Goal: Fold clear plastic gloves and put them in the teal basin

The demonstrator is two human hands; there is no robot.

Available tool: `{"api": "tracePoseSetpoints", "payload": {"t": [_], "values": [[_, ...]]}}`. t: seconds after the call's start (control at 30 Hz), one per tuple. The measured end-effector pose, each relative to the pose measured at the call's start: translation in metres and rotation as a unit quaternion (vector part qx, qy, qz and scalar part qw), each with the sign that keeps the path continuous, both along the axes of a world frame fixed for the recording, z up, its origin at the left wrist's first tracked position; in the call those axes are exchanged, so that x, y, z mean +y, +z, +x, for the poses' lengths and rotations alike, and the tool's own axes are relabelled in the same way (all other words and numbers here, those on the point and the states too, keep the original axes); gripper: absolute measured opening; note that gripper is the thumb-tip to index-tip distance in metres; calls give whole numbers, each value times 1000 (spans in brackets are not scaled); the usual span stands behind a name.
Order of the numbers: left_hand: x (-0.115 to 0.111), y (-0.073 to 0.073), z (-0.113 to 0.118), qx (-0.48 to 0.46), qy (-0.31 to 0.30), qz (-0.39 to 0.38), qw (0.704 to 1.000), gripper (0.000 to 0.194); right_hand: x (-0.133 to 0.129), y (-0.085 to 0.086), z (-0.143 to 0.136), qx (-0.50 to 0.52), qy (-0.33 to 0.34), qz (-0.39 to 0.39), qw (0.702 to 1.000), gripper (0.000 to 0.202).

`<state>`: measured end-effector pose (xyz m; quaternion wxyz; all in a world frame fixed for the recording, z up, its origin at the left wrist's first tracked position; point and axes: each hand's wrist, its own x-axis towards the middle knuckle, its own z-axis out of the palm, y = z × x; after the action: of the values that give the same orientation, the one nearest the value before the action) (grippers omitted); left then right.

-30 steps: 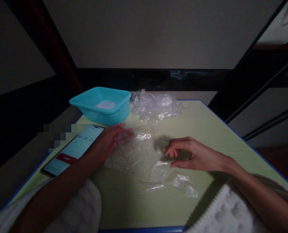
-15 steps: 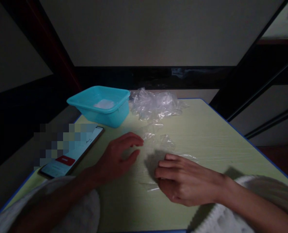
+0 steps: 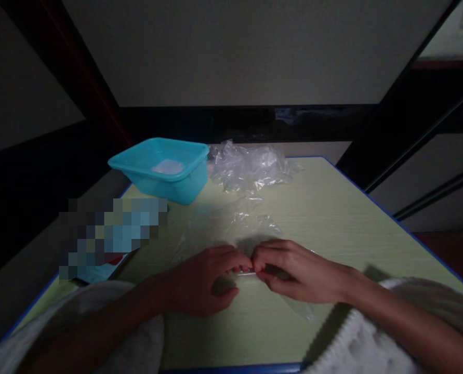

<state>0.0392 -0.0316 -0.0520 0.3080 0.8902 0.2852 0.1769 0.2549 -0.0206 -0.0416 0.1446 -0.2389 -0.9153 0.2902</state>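
Note:
A thin clear plastic bag (image 3: 215, 228) lies flat on the pale green table (image 3: 340, 208), in front of a crumpled heap of clear plastic (image 3: 250, 166). My left hand (image 3: 211, 280) rests at the bag's near edge, thumb spread away from the curled fingers, with nothing visible between them. Its fingertips meet those of my right hand (image 3: 293, 270), whose bent fingers are on the plastic's near edge. What the right fingertips pinch is too small to make out. A corner of plastic sticks out below the right hand.
At the back left stands a turquoise basin (image 3: 188, 187) with something whitish inside. A phone (image 3: 98, 270), partly blurred out, lies at the left edge. Blue trim runs round the table, and a panelled wall rises behind it.
My left hand has moved right and nearer to me, and now meets my right hand. The right hand has shifted slightly up. More of the bag's left part shows, and a corner pokes out below.

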Motion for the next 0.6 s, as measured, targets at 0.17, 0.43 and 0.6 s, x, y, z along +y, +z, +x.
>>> {"api": "tracePoseSetpoints", "payload": {"t": [0.17, 0.43, 0.6], "values": [[0, -1, 2, 13, 36, -26, 999, 33, 2, -2, 1, 19, -41, -56, 997, 9], [2, -2, 4, -4, 57, -53, 997, 23, 3, 3, 0, 34, -44, -71, 996, 10], [1, 1, 8, -34, 67, -67, 995, 17, 4, 5, 1, 41, -33, -71, 996, 22]]}}
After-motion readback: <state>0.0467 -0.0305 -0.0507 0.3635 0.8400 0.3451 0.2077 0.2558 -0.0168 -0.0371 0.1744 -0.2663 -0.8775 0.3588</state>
